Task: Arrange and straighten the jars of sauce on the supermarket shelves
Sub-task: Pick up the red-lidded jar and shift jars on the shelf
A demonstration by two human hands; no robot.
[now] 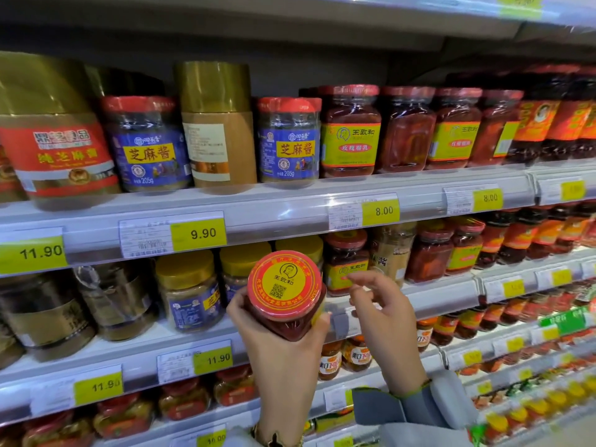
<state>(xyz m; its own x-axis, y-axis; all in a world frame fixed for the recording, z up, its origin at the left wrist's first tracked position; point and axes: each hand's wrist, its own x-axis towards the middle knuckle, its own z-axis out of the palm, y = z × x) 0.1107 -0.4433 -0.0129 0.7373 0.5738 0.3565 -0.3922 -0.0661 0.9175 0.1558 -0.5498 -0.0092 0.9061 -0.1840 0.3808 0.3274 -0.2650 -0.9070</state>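
The left hand (283,346) grips a red-lidded jar of fermented bean curd (285,295) from below, fingers and thumb curled round its body, lid tilted toward the camera; the jar is held in the air in front of the second shelf's edge (435,298), not resting on it. The right hand (383,314) holds nothing, its fingers loosely bent, just right of the jar. The step seems to be returning this jar to its kind; the matching yellow-labelled jar (345,262) stands just behind and right of the held one. Done well, I judge: bring the jar upright first; steady the lid with the free hand; set it down beside its match, label facing out, level with the front row.
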